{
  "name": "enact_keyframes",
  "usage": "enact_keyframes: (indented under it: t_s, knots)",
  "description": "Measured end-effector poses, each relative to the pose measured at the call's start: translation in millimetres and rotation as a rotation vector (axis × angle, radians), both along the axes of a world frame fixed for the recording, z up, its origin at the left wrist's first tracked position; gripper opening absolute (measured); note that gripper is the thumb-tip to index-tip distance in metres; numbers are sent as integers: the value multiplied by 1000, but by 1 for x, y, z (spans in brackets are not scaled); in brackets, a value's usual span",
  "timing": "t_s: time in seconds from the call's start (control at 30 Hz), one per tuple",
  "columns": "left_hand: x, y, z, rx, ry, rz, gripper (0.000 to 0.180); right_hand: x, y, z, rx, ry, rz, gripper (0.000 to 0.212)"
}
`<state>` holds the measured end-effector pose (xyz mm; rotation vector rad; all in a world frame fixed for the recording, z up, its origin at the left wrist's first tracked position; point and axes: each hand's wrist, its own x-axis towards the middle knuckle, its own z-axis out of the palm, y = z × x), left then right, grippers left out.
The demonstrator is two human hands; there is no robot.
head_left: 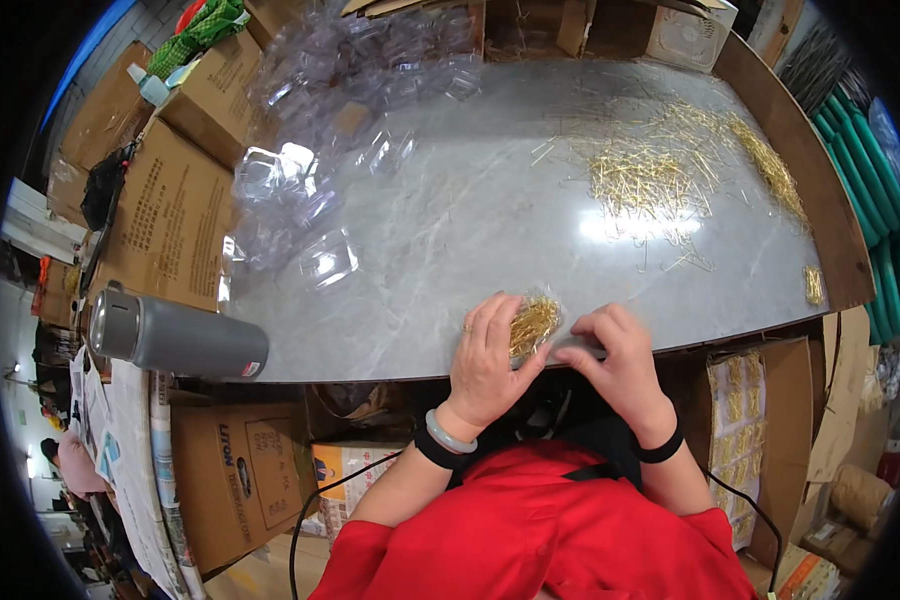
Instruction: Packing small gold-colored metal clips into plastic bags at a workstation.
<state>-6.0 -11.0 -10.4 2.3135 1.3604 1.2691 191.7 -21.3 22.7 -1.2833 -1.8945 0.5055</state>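
Bright red shirt (pixel 540 530) fills six o'clock, forearms reaching up from it. Left hand (pixel 488 350) is curled around a shiny bundle of thin gold wire pieces (pixel 536 326), fingers over one side, thumb below, right by the table's near edge. Right hand (pixel 615 355) is bent in just beside it at four o'clock, fingers curled; can't tell if it's pinching anything. Smooth, marbled grey tabletop (pixel 450 220), walled with brown cardboard (pixel 175 215) at ten o'clock. Loose, tangled gold wires (pixel 650 180) lie at two, glossy clear plastic boxes (pixel 320 150) heap up at eleven, and a matte grey cylindrical bottle (pixel 195 340) lies on its side at nine.
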Motion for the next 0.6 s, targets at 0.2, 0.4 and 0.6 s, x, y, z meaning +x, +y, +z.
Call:
enact_keyframes:
  t_s: [0.2,0.4,0.6]
  knots:
    - [2,1,2,-8,-2,-5,71,-3,-2,-6,223,-198,1,19]
    - [-1,0,4,-25,-33,-67,79,10,10,21,306,-322,-51,18]
    - [-1,1,-2,-12,-47,-61,80,-22,11,23,321,-325,17,14]
